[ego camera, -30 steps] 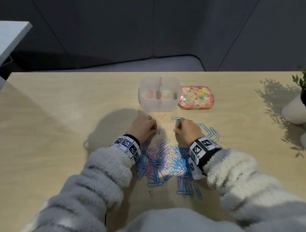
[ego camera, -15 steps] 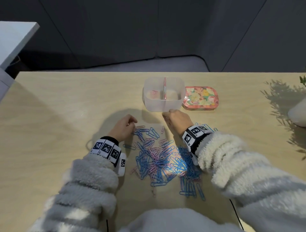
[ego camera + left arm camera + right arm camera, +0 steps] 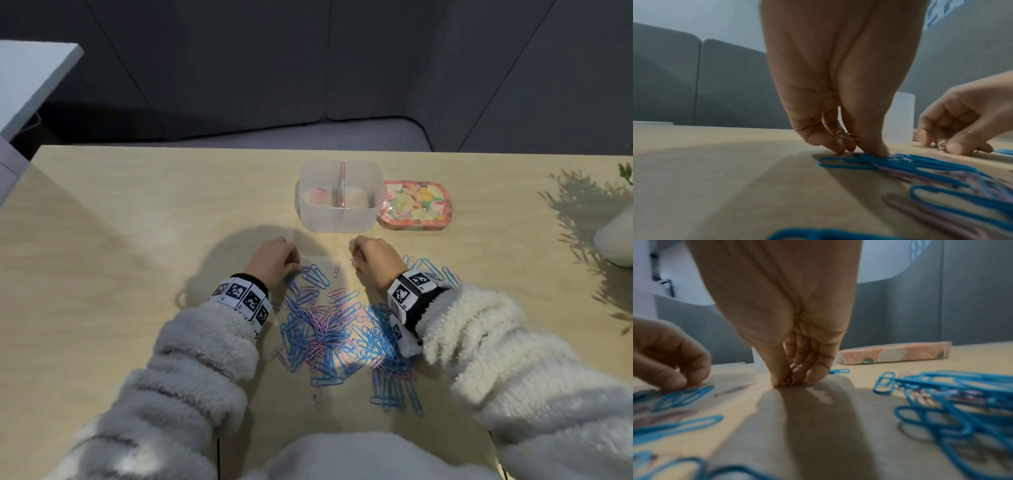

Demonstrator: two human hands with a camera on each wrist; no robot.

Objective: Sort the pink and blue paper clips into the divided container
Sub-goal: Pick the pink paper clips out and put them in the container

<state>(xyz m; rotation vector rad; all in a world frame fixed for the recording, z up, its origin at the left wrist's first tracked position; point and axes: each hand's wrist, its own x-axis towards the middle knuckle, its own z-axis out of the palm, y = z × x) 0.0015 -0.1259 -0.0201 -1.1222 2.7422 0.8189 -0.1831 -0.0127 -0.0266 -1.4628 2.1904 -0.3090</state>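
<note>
A heap of blue and pink paper clips (image 3: 329, 329) lies on the table in front of me. The clear divided container (image 3: 340, 219) stands behind it, with a pink clip (image 3: 320, 201) in its left compartment. My left hand (image 3: 294, 267) is at the heap's far left edge; its fingertips touch the blue clips (image 3: 851, 162) and its curled fingers pinch a pink clip (image 3: 846, 136). My right hand (image 3: 356, 262) is down on bare table just in front of the container. Its thumb and fingers (image 3: 777, 379) pinch a small pink clip (image 3: 789, 381).
The floral lid (image 3: 416, 205) lies flat to the right of the container. More blue clips (image 3: 428, 269) are scattered right of my right hand, and one pink clip (image 3: 336, 269) lies between my hands. A white pot (image 3: 616, 236) with a plant stands at the table's right edge.
My right hand has drawn back from the container's front wall down to the table and pinches a pink clip. The left hand has shifted slightly right onto the heap's edge.
</note>
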